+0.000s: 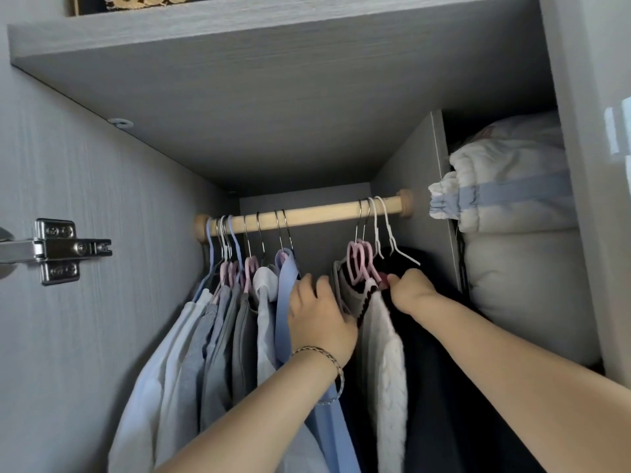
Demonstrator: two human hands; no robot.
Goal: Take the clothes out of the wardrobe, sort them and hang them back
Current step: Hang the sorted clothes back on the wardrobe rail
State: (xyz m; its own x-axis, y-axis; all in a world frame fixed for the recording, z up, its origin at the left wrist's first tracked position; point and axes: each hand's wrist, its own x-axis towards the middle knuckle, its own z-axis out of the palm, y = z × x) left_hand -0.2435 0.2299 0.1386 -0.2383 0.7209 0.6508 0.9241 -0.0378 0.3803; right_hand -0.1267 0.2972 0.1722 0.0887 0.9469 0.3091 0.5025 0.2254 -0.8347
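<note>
A wooden rail (317,213) crosses the grey wardrobe. On its left hang several pale blue, grey and white garments (211,336) on pink and blue hangers. A blue garment (285,291) hangs beside my left hand (319,315), which lies flat with fingers spread between that garment and a grey one (345,295). On the right hang a white knitted sweater (386,363) and dark clothes (440,370). My right hand (409,290) pinches the shoulder of a pink hanger (362,264) among the right group. A gap on the rail separates the two groups.
A shelf (273,80) forms the ceiling above the rail. A partition (426,199) divides off a right compartment stuffed with white bundled bedding (512,206). A metal door hinge (58,250) sits on the left wall.
</note>
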